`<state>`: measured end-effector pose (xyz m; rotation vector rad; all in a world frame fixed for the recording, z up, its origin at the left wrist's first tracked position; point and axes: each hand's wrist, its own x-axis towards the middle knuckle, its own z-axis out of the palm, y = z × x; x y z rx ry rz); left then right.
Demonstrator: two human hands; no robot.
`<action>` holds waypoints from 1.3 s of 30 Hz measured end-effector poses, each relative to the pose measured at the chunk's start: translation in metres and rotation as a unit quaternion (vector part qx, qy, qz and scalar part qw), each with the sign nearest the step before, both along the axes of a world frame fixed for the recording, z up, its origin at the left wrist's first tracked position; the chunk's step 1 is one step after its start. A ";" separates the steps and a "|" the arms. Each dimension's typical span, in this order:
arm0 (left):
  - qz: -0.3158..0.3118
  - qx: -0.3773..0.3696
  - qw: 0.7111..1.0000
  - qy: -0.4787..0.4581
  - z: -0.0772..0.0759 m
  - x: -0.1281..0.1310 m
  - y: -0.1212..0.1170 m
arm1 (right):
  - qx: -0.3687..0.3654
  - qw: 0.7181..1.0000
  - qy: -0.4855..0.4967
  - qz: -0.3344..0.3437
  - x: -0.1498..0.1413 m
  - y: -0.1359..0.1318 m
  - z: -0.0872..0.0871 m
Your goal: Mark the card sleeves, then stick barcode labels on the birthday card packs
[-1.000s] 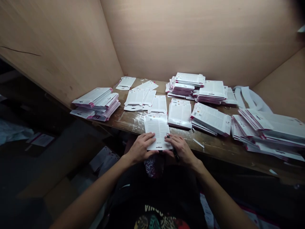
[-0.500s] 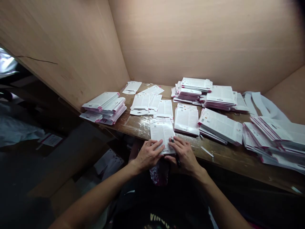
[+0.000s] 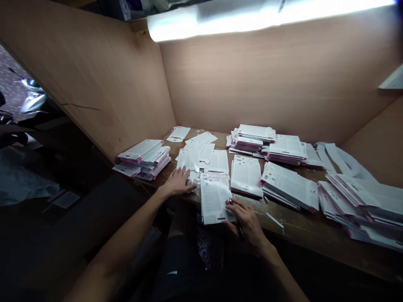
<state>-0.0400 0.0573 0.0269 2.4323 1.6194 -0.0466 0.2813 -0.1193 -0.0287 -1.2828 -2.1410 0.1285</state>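
Note:
A white printed card packet [image 3: 215,201] with a hang slot lies at the front edge of the table, its near end jutting toward me. My right hand [image 3: 247,220] grips a black pen [image 3: 239,231], and its fingers also rest on this packet's near right corner. To the left, my left hand [image 3: 178,182] is flat with its fingers spread. Its fingertips reach the near edge of a loose white packet [image 3: 188,159], which overlaps other loose packets [image 3: 206,153]. Whether the left fingers press on it or just meet it, I cannot tell.
Packets with pink edges are stacked at the left [image 3: 143,157], at the back [image 3: 252,136] and at the far right [image 3: 362,201]. More packets [image 3: 245,174] lie just right of centre. A curled white strip [image 3: 349,161] sits by the right wall. A tube light [image 3: 252,16] hangs above.
My left hand has left the front packet and moved left and away from me to the loose packets, its fingers spreading. My right hand stays at the packet's corner. The view has tilted up.

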 end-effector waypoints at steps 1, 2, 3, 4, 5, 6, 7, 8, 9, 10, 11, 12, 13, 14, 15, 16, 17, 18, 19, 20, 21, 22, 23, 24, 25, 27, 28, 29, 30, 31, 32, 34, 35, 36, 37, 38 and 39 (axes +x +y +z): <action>-0.030 0.011 0.999 0.009 -0.010 -0.011 -0.020 | 0.001 1.000 0.007 -0.001 0.000 0.000 0.001; -0.066 0.037 0.997 0.005 -0.019 -0.023 -0.040 | 0.000 1.000 0.012 -0.003 -0.001 0.000 0.001; -0.080 0.068 0.994 -0.003 -0.026 -0.036 -0.058 | -0.003 1.000 0.018 -0.005 -0.001 0.000 0.002; -0.080 0.101 0.991 -0.025 -0.031 -0.048 -0.072 | -0.008 1.000 0.023 -0.006 -0.002 -0.001 0.003; -0.078 0.136 0.986 -0.058 -0.033 -0.058 -0.084 | -0.012 0.999 0.032 -0.006 -0.003 -0.001 0.004; -0.068 0.172 0.978 -0.098 -0.033 -0.066 -0.092 | -0.017 0.999 0.046 -0.006 -0.003 -0.001 0.005; -0.056 0.209 0.966 -0.142 -0.031 -0.069 -0.099 | -0.023 0.998 0.065 -0.007 -0.003 -0.002 0.006; -0.045 0.245 0.950 -0.186 -0.028 -0.067 -0.104 | -0.032 0.995 0.093 -0.010 -0.002 -0.002 0.006; -0.033 0.280 0.933 -0.225 -0.024 -0.060 -0.109 | -0.044 0.990 0.132 -0.017 -0.001 -0.002 0.006; -0.023 0.307 0.917 -0.253 -0.021 -0.047 -0.115 | -0.059 0.981 0.181 -0.029 0.001 -0.003 0.006; -0.022 0.321 0.907 -0.272 -0.018 -0.031 -0.121 | -0.074 0.967 0.240 -0.045 0.003 -0.003 0.006; -0.033 0.322 0.905 -0.278 -0.017 -0.011 -0.129 | -0.087 0.948 0.301 -0.062 0.006 -0.004 0.006; -0.060 0.307 0.911 -0.269 -0.017 0.010 -0.137 | -0.098 0.925 0.358 -0.077 0.009 -0.004 0.006; -0.092 0.281 0.922 -0.251 -0.018 0.030 -0.145 | -0.110 0.904 0.404 -0.088 0.012 -0.006 0.007; -0.122 0.250 0.933 -0.227 -0.020 0.048 -0.153 | -0.122 0.887 0.436 -0.094 0.015 -0.008 0.009; -0.144 0.219 0.943 -0.204 -0.024 0.064 -0.160 | -0.137 0.877 0.450 -0.094 0.018 -0.010 0.011; -0.155 0.192 0.951 -0.184 -0.027 0.075 -0.164 | -0.156 0.875 0.449 -0.090 0.020 -0.012 0.014; -0.157 0.172 0.957 -0.172 -0.029 0.083 -0.166 | -0.179 0.879 0.434 -0.084 0.021 -0.014 0.017; -0.157 0.159 0.961 -0.165 -0.031 0.087 -0.167 | -0.203 0.883 0.415 -0.080 0.021 -0.015 0.020; -0.160 0.150 0.962 -0.165 -0.032 0.088 -0.165 | -0.228 0.885 0.398 -0.078 0.021 -0.016 0.022; -0.167 0.145 0.961 -0.167 -0.032 0.088 -0.161 | -0.253 0.884 0.386 -0.079 0.020 -0.017 0.025; -0.179 0.141 0.958 -0.172 -0.031 0.087 -0.157 | -0.272 0.881 0.377 -0.083 0.019 -0.016 0.027; -0.193 0.136 0.955 -0.178 -0.031 0.087 -0.152 | -0.280 0.882 0.369 -0.088 0.017 -0.014 0.028; -0.203 0.132 0.953 -0.183 -0.030 0.086 -0.148 | -0.276 0.887 0.359 -0.093 0.016 -0.012 0.028; -0.209 0.129 0.951 -0.188 -0.029 0.086 -0.145 | -0.261 0.897 0.344 -0.097 0.015 -0.010 0.028; -0.205 0.124 0.951 -0.194 -0.029 0.086 -0.140 | -0.218 0.920 0.309 -0.099 0.016 -0.005 0.025; -0.201 0.122 0.952 -0.196 -0.030 0.087 -0.139 | -0.202 0.928 0.298 -0.096 0.016 -0.003 0.023; -0.197 0.119 0.953 -0.196 -0.031 0.087 -0.139 | -0.194 0.933 0.289 -0.093 0.018 -0.002 0.021; -0.194 0.116 0.954 -0.197 -0.032 0.087 -0.138 | -0.191 0.936 0.283 -0.090 0.019 -0.001 0.019; -0.191 0.112 0.955 -0.198 -0.034 0.087 -0.138 | -0.191 0.938 0.276 -0.087 0.020 0.000 0.018; -0.190 0.109 0.955 -0.200 -0.035 0.087 -0.137 | -0.191 0.940 0.270 -0.083 0.021 -0.001 0.016; -0.189 0.099 0.955 -0.208 -0.037 0.086 -0.136 | -0.187 0.945 0.258 -0.070 0.023 -0.001 0.015; -0.190 0.094 0.954 -0.212 -0.038 0.085 -0.135 | -0.185 0.948 0.252 -0.062 0.023 -0.001 0.014; -0.191 0.090 0.953 -0.216 -0.039 0.085 -0.134 | -0.182 0.951 0.244 -0.055 0.023 -0.001 0.014; -0.192 0.086 0.953 -0.219 -0.040 0.085 -0.133 | -0.179 0.954 0.235 -0.049 0.023 -0.001 0.015; -0.193 0.083 0.952 -0.221 -0.040 0.085 -0.132 | -0.175 0.957 0.227 -0.043 0.023 -0.001 0.015; -0.195 0.081 0.952 -0.223 -0.041 0.085 -0.132 | -0.173 0.959 0.220 -0.036 0.023 0.000 0.015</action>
